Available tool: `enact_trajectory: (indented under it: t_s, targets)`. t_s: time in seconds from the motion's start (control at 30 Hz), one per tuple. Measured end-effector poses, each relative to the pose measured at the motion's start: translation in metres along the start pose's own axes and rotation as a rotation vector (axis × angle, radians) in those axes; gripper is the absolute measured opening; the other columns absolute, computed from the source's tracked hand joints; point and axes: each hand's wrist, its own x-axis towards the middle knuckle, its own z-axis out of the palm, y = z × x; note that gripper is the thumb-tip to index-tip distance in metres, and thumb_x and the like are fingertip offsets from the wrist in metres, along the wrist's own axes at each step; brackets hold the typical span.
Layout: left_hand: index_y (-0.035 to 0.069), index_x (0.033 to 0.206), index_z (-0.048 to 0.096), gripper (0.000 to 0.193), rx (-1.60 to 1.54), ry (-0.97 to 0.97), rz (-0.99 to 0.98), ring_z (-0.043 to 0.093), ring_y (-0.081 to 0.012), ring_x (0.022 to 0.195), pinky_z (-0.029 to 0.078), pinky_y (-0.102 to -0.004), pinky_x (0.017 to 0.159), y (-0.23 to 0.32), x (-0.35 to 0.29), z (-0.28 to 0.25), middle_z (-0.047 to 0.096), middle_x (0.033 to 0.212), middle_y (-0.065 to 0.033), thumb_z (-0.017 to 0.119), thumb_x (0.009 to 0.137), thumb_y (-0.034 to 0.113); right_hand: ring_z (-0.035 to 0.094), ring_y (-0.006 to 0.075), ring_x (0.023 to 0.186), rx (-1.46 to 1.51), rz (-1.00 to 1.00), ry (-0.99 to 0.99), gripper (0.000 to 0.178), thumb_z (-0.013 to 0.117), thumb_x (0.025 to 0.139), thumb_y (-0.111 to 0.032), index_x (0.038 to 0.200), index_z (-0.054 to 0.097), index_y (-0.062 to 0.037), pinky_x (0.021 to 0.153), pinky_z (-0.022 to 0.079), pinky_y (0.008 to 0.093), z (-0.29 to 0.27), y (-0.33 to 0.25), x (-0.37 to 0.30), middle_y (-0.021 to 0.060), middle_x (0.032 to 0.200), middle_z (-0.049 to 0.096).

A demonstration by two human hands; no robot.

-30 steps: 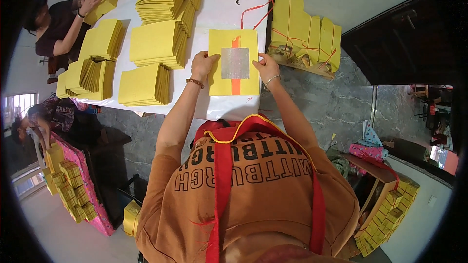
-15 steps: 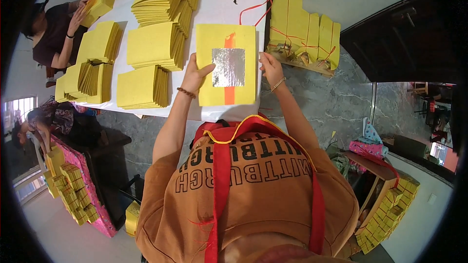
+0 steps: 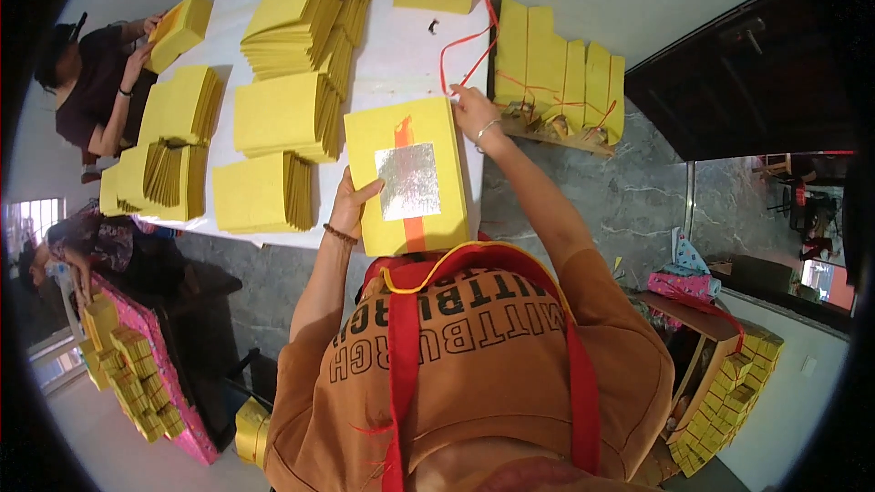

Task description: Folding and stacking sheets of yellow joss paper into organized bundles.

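A thick yellow paper stack [image 3: 365, 155] is tilted at the table's near edge, just in front of my body. On its top face are a silver foil square [image 3: 407, 182] and an orange stripe [image 3: 415, 235]. My left hand [image 3: 351, 205] grips the stack's left side, thumb on top beside the foil; its other fingers are hidden underneath. Beyond the stack's upper right corner, my right hand [image 3: 476, 117] is closed, its fingertips pinching a red string [image 3: 444, 64]. That string runs away along the table's right edge.
Several yellow paper stacks [image 3: 278, 114] fill the white table's [image 3: 415, 64] left and far parts. Tied yellow bundles [image 3: 547, 64] stand right of it. At far left, a person [image 3: 100, 91] holds another stack; a second person [image 3: 91, 246] bends over a pink-covered table [image 3: 173, 374].
The stack has come nearer my body and tilted, showing its right side. My right hand has moved left from beside the stack to the red string. My left hand keeps its hold.
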Motion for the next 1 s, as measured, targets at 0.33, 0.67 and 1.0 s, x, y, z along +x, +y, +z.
enact_trajectory:
  t_s: [0.33, 0.67, 1.0]
  targets:
    - [0.003, 0.123, 0.039, 0.047, -0.069, -0.013, 0.036, 0.056, -0.0194, 0.097, 0.049, -0.0325, 0.082, 0.016, 0.046, 0.018, 0.054, 0.111, -0.009, 0.056, 0.08, -0.002, 0.056, 0.0323, 0.091, -0.05, 0.024, -0.14, 0.019, 0.047, 0.083, -0.018, 0.095, 0.057, -0.0068, 0.076, 0.044, 0.0392, -0.009, -0.008, 0.021, 0.0149, 0.095, 0.06]
    - [0.0, 0.113, 0.041, 0.042, 0.217, 0.032, -0.015, 0.057, -0.02, 0.091, 0.049, -0.0326, 0.078, 0.054, 0.17, 0.036, 0.055, 0.103, -0.0116, 0.058, 0.075, -0.007, 0.055, 0.0085, 0.069, 0.993, 0.363, 0.223, 0.018, 0.054, 0.086, -0.024, 0.093, 0.053, -0.0077, 0.057, 0.043, 0.0208, -0.038, 0.046, 0.036, 0.0029, 0.083, 0.058]
    - [-0.003, 0.114, 0.04, 0.046, 0.734, 0.092, 0.054, 0.056, -0.0204, 0.091, 0.048, -0.0313, 0.077, 0.044, 0.244, 0.035, 0.055, 0.103, -0.0135, 0.062, 0.074, -0.004, 0.057, 0.0095, 0.071, 0.883, 0.133, 0.376, 0.021, 0.057, 0.085, -0.023, 0.094, 0.054, -0.0043, 0.06, 0.044, 0.022, -0.075, 0.036, 0.046, 0.0021, 0.083, 0.058]
